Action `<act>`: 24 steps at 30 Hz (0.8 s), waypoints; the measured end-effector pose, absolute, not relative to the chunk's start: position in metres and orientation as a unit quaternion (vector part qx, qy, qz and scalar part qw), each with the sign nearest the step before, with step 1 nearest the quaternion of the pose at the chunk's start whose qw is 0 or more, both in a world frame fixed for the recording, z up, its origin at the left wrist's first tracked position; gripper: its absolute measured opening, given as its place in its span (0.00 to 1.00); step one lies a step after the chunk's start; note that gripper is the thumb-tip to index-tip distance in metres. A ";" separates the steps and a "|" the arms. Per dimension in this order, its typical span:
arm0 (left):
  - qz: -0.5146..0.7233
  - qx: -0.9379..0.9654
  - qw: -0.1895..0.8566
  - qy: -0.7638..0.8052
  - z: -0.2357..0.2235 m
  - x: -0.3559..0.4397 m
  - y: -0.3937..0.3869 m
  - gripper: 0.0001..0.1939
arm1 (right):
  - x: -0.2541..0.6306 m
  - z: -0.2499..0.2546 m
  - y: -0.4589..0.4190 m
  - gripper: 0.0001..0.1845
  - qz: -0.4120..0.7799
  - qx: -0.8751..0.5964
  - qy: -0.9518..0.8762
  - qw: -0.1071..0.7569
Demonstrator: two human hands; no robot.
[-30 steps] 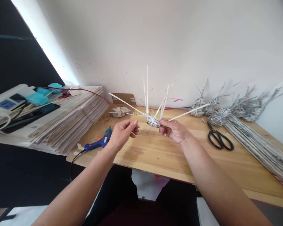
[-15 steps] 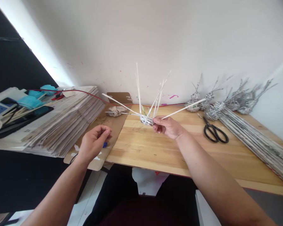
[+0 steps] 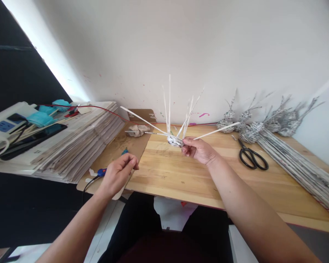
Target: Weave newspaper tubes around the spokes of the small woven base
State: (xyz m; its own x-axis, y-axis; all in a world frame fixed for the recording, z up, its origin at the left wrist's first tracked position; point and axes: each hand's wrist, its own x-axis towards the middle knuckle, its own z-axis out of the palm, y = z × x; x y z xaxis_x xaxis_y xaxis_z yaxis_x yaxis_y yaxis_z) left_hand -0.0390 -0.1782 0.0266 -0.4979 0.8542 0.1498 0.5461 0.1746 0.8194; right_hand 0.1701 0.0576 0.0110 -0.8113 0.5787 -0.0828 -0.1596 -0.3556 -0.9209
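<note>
My right hand [image 3: 199,149] pinches a small woven paper base [image 3: 175,141] and holds it above the wooden table [image 3: 208,179]. Thin white paper sticks [image 3: 169,102] fan up and outward from that base. Lower left, my left hand [image 3: 120,171] hovers over a blue glue gun [image 3: 101,171] lying on a cardboard sheet [image 3: 117,149]. Its fingers are curled together in a pinch, and I cannot see whether they hold anything. The hand hides the gun's middle; only the handle end and the tip show.
Black scissors [image 3: 252,159] lie right of the right hand. Several small woven paper pieces [image 3: 246,128] and a long bundle of rolled paper tubes [image 3: 298,164] fill the right side. A thick newspaper stack [image 3: 79,138] with a power strip [image 3: 5,126] sits left. A crumpled paper wad [image 3: 137,130] lies by the wall.
My left hand left the woven base, dropped down and left to the glue gun, and now sits slightly further right over it. The right hand keeps holding the base.
</note>
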 end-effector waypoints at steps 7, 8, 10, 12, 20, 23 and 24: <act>0.420 0.495 0.228 0.726 0.018 -0.017 -0.169 0.19 | 0.171 0.013 0.057 0.17 0.811 -0.186 -0.500 0.241; 0.432 0.495 0.230 0.719 0.017 -0.015 -0.167 0.19 | 0.171 0.013 0.057 0.17 0.812 -0.184 -0.499 0.241; 0.450 0.495 0.227 0.708 0.015 -0.011 -0.164 0.21 | 0.171 0.012 0.058 0.17 0.815 -0.178 -0.495 0.241; 0.467 0.489 0.227 0.701 0.014 -0.007 -0.158 0.23 | 0.171 0.013 0.058 0.17 0.820 -0.167 -0.492 0.241; 0.585 0.351 0.482 0.549 0.026 0.013 -0.114 0.34 | 0.172 0.014 0.056 0.17 0.830 -0.141 -0.483 0.239; 0.613 0.326 0.544 0.472 0.032 0.021 -0.092 0.33 | 0.172 0.014 0.056 0.17 0.829 -0.146 -0.487 0.231; 0.617 0.336 0.553 0.448 0.033 0.023 -0.086 0.31 | 0.172 0.014 0.056 0.17 0.828 -0.149 -0.490 0.229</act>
State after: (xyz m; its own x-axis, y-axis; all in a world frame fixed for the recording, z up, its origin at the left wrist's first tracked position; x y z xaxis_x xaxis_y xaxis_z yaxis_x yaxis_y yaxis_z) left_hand 0.0231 -0.0857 0.0328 -0.1626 0.9834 -0.0803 -0.3805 0.0126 0.9247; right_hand 0.1717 0.0561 0.0139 -0.8511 0.5245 -0.0227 -0.2326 -0.4155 -0.8793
